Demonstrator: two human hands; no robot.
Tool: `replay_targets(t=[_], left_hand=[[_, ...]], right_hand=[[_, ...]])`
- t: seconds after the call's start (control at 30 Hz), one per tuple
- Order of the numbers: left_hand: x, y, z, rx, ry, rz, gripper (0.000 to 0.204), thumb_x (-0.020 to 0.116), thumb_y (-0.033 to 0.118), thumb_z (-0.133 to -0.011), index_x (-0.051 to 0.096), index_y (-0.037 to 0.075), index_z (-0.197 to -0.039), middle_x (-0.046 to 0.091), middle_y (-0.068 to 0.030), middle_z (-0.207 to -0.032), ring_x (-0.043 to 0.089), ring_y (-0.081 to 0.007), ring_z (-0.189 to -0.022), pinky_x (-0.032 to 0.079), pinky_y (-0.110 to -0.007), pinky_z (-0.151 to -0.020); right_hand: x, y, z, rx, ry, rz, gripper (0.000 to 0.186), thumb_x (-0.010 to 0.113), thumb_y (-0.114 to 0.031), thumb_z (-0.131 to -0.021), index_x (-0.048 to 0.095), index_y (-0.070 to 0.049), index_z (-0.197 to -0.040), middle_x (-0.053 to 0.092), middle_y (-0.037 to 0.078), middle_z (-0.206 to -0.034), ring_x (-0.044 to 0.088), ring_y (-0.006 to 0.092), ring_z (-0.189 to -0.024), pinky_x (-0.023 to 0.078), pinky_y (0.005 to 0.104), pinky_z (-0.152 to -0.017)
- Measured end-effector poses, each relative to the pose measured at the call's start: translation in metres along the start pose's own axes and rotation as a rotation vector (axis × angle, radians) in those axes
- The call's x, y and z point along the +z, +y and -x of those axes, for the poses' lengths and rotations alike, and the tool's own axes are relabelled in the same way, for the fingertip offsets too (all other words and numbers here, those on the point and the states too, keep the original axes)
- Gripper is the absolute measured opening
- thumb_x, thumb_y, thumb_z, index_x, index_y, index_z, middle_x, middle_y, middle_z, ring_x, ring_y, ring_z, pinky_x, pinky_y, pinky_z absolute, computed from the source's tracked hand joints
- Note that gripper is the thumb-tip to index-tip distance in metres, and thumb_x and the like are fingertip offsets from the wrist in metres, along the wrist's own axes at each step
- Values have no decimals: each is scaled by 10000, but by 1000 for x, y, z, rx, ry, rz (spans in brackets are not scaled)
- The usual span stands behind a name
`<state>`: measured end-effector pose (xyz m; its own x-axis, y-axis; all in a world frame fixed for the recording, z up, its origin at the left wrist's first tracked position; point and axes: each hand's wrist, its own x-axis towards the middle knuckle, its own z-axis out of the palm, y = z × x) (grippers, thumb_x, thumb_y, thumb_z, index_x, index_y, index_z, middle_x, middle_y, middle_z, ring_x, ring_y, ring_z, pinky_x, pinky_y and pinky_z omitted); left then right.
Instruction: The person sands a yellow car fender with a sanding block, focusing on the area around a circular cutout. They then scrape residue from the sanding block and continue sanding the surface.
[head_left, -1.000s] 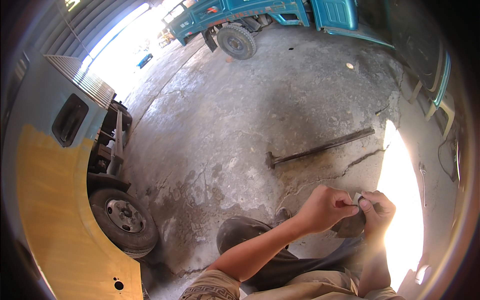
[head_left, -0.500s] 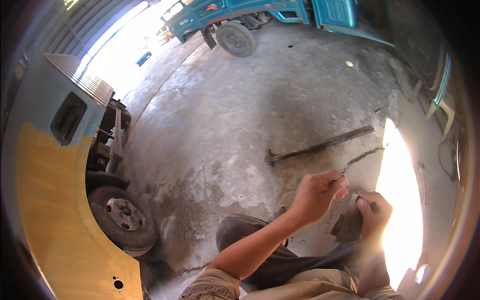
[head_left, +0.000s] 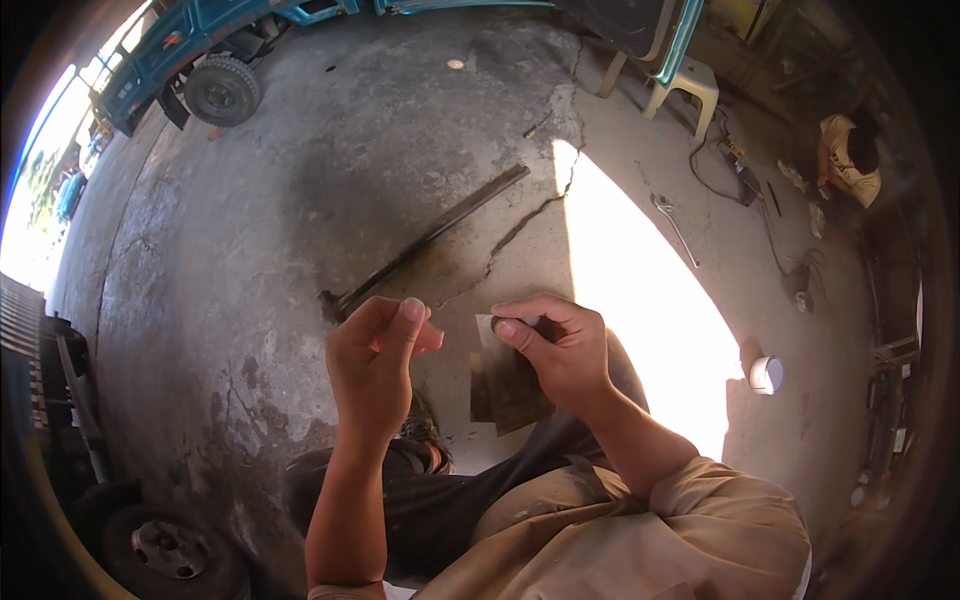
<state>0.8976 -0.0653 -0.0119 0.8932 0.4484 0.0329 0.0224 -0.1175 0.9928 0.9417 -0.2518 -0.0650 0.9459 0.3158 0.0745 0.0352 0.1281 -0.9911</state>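
My left hand (head_left: 372, 358) is raised in front of me, its fingers curled and the thumb pressed to them. Whatever sits in that pinch, if anything, is hidden. To its right, my right hand (head_left: 562, 352) pinches some thin, dark, flat sheets (head_left: 515, 388) by their upper edge, between thumb and forefinger. The sheets hang down above my bent leg, and one looks paler near the top. A small dark bit shows at the right thumb tip. The two hands are apart. Beyond them on the floor lies a long dark metal bar (head_left: 440, 236) with a short crosspiece at its near end.
A wrench (head_left: 678, 232), a corded tool (head_left: 746, 184) and a white container (head_left: 766, 375) are on the floor to the right. Farther back are a pale stool (head_left: 692, 88) and a crouching person (head_left: 850, 165). A blue truck (head_left: 150, 70) stands far left; a wheel (head_left: 165, 545) is near left.
My view has swung to the right, bringing the wrench, stool and other person into sight. My left hand has turned more upright. The right hand still holds the sheets.
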Motion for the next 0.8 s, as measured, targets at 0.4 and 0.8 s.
replay_targets(t=[0.4,0.8], left_hand=[[-8,-3,0,-92,-155,-40,274,704,243,-973,737,-28,-951,731,-76,-774,693,-130,-752,528,-273,-710],[-19,-17,4,-106,-622,-25,181,800,163,-878,751,-8,-843,710,-43,-738,645,-79,-713,490,-258,-625]], right_hand=[[6,5,-2,-34,-4,-2,167,753,-97,-923,745,-8,-1064,764,83,-1014,677,122,-945,520,271,-866],[3,-7,0,192,-198,-206,146,716,22,-897,738,-2,-1040,736,83,-1020,688,147,-965,556,275,-855]])
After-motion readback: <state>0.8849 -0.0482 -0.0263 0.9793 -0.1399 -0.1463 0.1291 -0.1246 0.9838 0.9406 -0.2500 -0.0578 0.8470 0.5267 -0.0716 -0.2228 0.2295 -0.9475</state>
